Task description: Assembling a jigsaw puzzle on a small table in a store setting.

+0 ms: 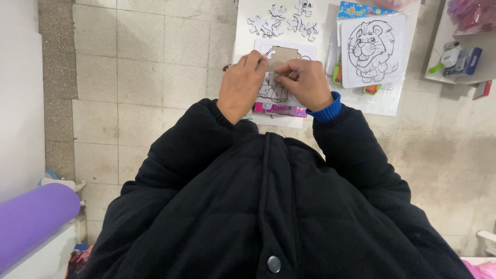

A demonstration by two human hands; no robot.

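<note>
Both hands, left and right, pinching one brown puzzle piece above the puzzle board.

Flat clear plastic package lies on the floor at upper right, under a white lion puzzle board. Colourful blue header card with yellow and red print shows at the package's top edge. Orange and green bits show through the plastic below the board. Pink package edge sticks out under the white puzzle tray by the hands.
</note>
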